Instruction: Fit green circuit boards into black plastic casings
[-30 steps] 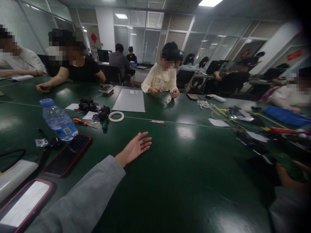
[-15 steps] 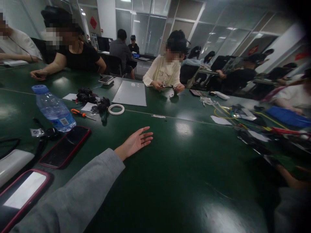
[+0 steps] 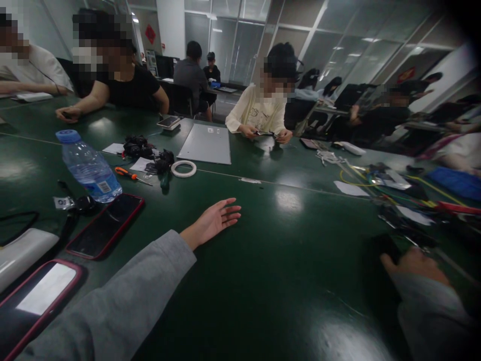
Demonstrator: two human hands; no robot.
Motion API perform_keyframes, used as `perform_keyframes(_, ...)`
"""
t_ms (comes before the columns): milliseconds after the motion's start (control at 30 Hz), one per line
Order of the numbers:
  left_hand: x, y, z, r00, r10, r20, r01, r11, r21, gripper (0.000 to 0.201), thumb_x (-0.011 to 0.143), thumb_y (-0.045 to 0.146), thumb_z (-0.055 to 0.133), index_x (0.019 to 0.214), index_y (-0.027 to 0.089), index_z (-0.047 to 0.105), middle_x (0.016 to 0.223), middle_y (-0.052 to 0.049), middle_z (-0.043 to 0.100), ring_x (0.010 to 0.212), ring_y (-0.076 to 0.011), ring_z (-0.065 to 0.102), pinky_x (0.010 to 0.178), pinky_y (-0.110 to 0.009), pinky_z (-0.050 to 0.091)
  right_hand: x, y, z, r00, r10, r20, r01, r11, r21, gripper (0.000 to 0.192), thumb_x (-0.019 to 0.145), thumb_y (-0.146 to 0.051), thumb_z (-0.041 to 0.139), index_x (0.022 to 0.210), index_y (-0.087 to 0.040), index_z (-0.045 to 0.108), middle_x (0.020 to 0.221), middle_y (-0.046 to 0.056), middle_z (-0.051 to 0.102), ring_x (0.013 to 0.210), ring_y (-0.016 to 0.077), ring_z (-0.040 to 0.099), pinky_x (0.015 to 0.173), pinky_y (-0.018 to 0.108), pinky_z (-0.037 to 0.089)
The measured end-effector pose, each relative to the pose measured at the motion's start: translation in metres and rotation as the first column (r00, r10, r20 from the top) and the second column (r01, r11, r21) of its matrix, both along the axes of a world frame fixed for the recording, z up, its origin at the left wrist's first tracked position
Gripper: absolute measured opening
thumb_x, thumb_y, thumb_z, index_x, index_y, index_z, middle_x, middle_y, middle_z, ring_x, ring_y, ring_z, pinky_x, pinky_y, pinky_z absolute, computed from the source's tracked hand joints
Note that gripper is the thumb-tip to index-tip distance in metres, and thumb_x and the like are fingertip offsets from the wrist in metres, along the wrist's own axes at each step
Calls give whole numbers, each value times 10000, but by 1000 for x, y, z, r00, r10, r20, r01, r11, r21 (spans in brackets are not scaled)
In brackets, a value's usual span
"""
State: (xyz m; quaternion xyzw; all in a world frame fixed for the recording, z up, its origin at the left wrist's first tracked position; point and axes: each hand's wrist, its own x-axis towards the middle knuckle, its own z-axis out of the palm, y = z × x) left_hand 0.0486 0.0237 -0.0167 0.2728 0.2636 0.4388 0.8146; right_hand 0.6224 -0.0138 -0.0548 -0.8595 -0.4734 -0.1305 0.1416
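My left hand point(image 3: 211, 220) rests on the green table point(image 3: 285, 281), palm turned partly up, fingers stretched and holding nothing. Left of its forearm lie a phone with a red edge point(image 3: 107, 225) and a second red-edged phone point(image 3: 26, 301) with a bright reflection on its screen. On the right, my right hand point(image 3: 417, 265) reaches over a dark object point(image 3: 387, 245) and a thin shiny piece point(image 3: 415, 242). Its thumb sticks out to the left. The other fingertips are blurred and hidden against the dark items, so I cannot see whether they grip anything.
A water bottle point(image 3: 90, 168) leans beside the phone. Beyond it are an orange screwdriver point(image 3: 130, 174), black cable bundles point(image 3: 137, 146), a white tape roll point(image 3: 184, 169) and a grey panel point(image 3: 205, 145). Cables and a blue item point(image 3: 456, 181) lie at right. A person opposite point(image 3: 261, 110) handles a small part.
My right hand has come further into view at the right, over the dark items. My left hand keeps its pose. The whole view has shifted slightly.
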Motion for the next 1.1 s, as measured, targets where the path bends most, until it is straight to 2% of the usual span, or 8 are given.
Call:
perform_keyframes(67, 2, 1, 0, 996, 74, -58, -70, 995, 77, 349, 894, 364, 528, 1198, 196, 562, 1152, -102, 616, 973, -180, 617, 900, -368, 472, -53, 20, 1, 998, 55, 12, -53, 987, -149, 699, 691, -632, 608, 1109, -73, 568, 779, 290, 549, 615, 337, 593, 461, 429, 397)
perform_keyframes(133, 3, 2, -2, 969, 175, -172, -136, 967, 216, 323, 889, 352, 536, 1164, 186, 576, 1134, -103, 620, 959, -177, 614, 902, -380, 469, -128, 32, 4, 933, 354, 67, -352, 935, -37, 625, 782, -527, 544, 1213, -76, 510, 867, 269, 565, 713, 333, 606, 578, 472, 474)
perform_keyframes(300, 4, 10, -11, 782, 426, -455, -81, 793, 603, 384, 839, 346, 612, 1191, 200, 565, 1274, -99, 556, 1173, -208, 521, 1032, -404, 384, -321, 29, 21, 533, 840, 100, -843, 517, 148, 528, 878, -347, 461, 1357, -138, 385, 1109, 179, 547, 1011, 298, 557, 852, 474, 510)
perform_keyframes(400, 3, 11, -11, 752, 436, -495, 8, 745, 667, 449, 839, 366, 608, 1247, 198, 524, 1314, -111, 535, 1227, -216, 491, 1067, -413, 355, -379, 18, 29, 364, 931, 29, -916, 353, 192, 543, 869, -328, 524, 1363, -165, 369, 1209, 144, 517, 1121, 278, 506, 926, 459, 491)
perform_keyframes(467, 3, 9, -7, 748, 407, -524, 77, 731, 678, 454, 838, 369, 606, 1247, 191, 524, 1280, -117, 562, 1194, -220, 521, 1049, -417, 375, -390, 14, 30, 353, 936, -1, -911, 344, 229, 597, 850, -351, 576, 1367, -152, 354, 1256, 152, 487, 1164, 288, 476, 941, 474, 482)
perform_keyframes(667, 0, 3, 1, 718, 381, -582, 159, 724, 671, 402, 853, 352, 582, 1224, 201, 541, 1184, -94, 616, 1127, -216, 559, 1001, -420, 413, -377, 23, 18, 424, 891, -160, -825, 453, 338, 770, 733, -449, 730, 1330, -128, 366, 1191, 167, 505, 1115, 303, 504, 935, 498, 475)
perform_keyframes(867, 2, 6, -7, 727, 425, -539, 79, 728, 681, 375, 842, 350, 593, 1185, 202, 567, 1172, -93, 609, 1130, -219, 550, 1013, -409, 392, -375, 26, 18, 286, 919, -272, -840, 377, 389, 491, 746, -316, 685, 1155, -174, 452, 1078, 101, 526, 999, 246, 547, 873, 444, 500)
perform_keyframes(1100, 3, 7, -12, 736, 449, -507, -27, 768, 640, 554, 789, 363, 664, 1285, 200, 480, 1303, -127, 526, 1198, -237, 501, 1044, -424, 353, -376, 20, 22, 338, 912, -233, -824, 407, 394, 460, 744, -260, 643, 1142, -192, 424, 1049, 91, 515, 945, 240, 553, 835, 433, 515)
